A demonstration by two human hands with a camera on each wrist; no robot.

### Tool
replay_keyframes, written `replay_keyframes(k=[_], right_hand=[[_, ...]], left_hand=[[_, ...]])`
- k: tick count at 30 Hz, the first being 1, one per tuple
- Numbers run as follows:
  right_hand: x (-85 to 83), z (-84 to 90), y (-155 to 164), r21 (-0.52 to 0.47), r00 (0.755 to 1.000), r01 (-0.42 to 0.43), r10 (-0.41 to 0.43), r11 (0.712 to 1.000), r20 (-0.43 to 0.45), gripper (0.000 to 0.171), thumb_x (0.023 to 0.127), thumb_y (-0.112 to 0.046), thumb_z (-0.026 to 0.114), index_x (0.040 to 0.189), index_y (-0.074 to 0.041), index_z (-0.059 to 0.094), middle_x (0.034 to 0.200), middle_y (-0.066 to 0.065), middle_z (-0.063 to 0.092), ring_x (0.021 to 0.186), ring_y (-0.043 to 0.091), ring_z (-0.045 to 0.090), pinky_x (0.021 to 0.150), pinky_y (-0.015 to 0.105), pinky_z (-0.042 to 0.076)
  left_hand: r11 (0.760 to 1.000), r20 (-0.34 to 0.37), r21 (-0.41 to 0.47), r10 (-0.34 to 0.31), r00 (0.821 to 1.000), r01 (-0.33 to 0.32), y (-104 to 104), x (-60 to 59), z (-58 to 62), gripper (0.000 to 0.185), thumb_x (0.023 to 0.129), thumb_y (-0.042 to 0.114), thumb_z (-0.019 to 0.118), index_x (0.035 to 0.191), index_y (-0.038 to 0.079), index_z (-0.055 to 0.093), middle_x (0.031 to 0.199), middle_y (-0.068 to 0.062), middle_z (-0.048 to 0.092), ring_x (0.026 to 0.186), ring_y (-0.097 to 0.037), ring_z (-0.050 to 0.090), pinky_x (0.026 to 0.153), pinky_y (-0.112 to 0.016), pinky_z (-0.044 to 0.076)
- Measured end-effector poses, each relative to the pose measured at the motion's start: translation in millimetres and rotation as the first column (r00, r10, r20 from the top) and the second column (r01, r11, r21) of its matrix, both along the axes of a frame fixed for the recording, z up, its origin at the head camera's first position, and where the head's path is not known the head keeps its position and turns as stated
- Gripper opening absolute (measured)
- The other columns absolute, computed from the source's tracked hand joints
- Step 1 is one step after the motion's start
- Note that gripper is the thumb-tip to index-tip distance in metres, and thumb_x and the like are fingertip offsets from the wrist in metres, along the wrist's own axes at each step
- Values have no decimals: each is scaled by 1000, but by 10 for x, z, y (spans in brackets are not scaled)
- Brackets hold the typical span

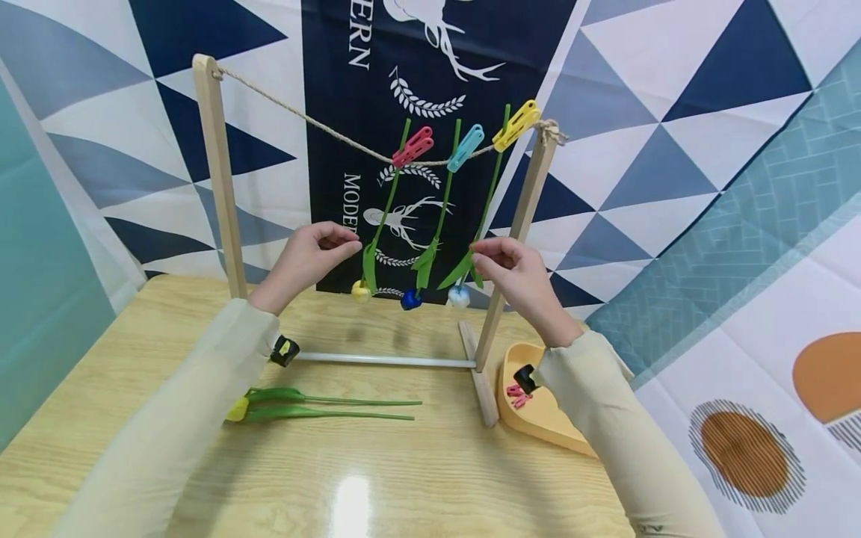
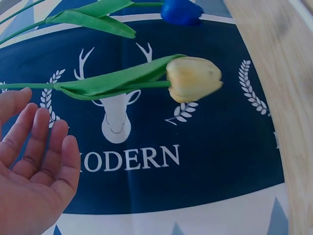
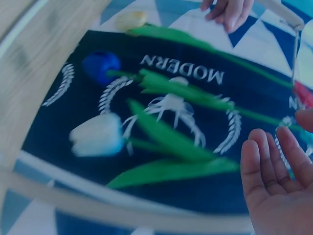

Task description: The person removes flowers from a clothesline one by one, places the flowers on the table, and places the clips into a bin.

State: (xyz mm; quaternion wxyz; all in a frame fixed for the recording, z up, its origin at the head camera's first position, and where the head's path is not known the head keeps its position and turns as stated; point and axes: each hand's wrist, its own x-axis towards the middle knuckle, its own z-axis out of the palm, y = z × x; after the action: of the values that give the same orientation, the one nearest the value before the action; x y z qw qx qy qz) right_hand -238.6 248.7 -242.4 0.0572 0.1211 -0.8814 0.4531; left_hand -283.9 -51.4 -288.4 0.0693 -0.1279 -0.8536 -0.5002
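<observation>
Three artificial tulips hang heads down from a rope (image 1: 303, 116), each stem held by a clothespin. The pins are red (image 1: 412, 147), light blue (image 1: 466, 148) and yellow (image 1: 516, 125). Below them hang a yellow tulip (image 2: 193, 79), a blue tulip (image 1: 411, 300) and a white tulip (image 3: 98, 136). My left hand (image 1: 316, 254) is beside the yellow tulip's stem, its fingers loosely bent and holding nothing. By the white tulip's leaves (image 1: 460, 269) is my right hand (image 1: 514, 273), fingers relaxed; whether they touch the stem I cannot tell.
Wooden posts (image 1: 218, 172) carry the rope, joined low by a white bar (image 1: 383, 361). More tulips (image 1: 296, 411) lie on the table (image 1: 323, 463), partly under my left sleeve. At the right, a yellow tray (image 1: 538, 426) contains pink clothespins (image 1: 519, 396). Patterned cloth hangs behind.
</observation>
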Motion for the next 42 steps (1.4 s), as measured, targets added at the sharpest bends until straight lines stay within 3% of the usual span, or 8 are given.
replay_keyframes(k=[8, 16, 23, 27, 36, 42], right_hand=[[-127, 186, -363, -44, 992, -86, 82, 995, -100, 34, 91, -19, 61, 122, -5, 56, 95, 6, 60, 79, 12, 59, 69, 16, 48], [-193, 577, -636, -13, 983, -88, 84, 996, -163, 47, 90, -19, 62, 133, -11, 46, 92, 3, 60, 78, 14, 58, 70, 20, 48], [-255, 867, -759, 75, 997, -51, 55, 996, -62, 63, 90, -31, 62, 143, -19, 31, 92, 3, 65, 76, 14, 61, 75, 25, 51], [-296, 966, -809, 63, 998, -48, 50, 997, -33, 64, 90, -30, 62, 144, -17, 30, 88, 3, 66, 70, 13, 64, 72, 26, 54], [-376, 1050, -867, 56, 998, -49, 47, 997, 34, 63, 91, -28, 61, 144, -18, 30, 85, 7, 64, 65, 14, 65, 67, 27, 56], [-424, 1068, -906, 15, 998, -55, 54, 998, 27, 55, 91, -24, 60, 140, -16, 38, 81, 5, 64, 63, 14, 65, 66, 27, 56]], left_hand=[[999, 4, 53, -2, 1000, 1, 72, -73, 97, 26, 89, 30, 65, 105, 9, 67, 103, -8, 65, 84, -16, 54, 72, -23, 45], [995, -10, 98, -21, 1000, 22, 73, -114, 200, 31, 88, 31, 66, 108, 8, 65, 105, -7, 63, 83, -14, 54, 71, -19, 46], [990, -30, 126, -55, 998, 59, 124, -148, 290, 37, 87, 34, 65, 113, 8, 63, 108, -8, 63, 86, -13, 56, 71, -18, 48], [992, -19, 115, -52, 998, 54, 171, -176, 321, 37, 88, 35, 64, 115, 10, 63, 110, -7, 63, 90, -15, 56, 74, -21, 49], [990, -2, 120, -72, 997, 72, 224, -223, 367, 40, 87, 34, 66, 118, 8, 61, 113, -6, 62, 95, -17, 56, 83, -28, 48], [986, -10, 136, -91, 996, 92, 268, -243, 390, 39, 87, 32, 67, 117, 10, 60, 113, -7, 63, 96, -17, 58, 87, -30, 48]])
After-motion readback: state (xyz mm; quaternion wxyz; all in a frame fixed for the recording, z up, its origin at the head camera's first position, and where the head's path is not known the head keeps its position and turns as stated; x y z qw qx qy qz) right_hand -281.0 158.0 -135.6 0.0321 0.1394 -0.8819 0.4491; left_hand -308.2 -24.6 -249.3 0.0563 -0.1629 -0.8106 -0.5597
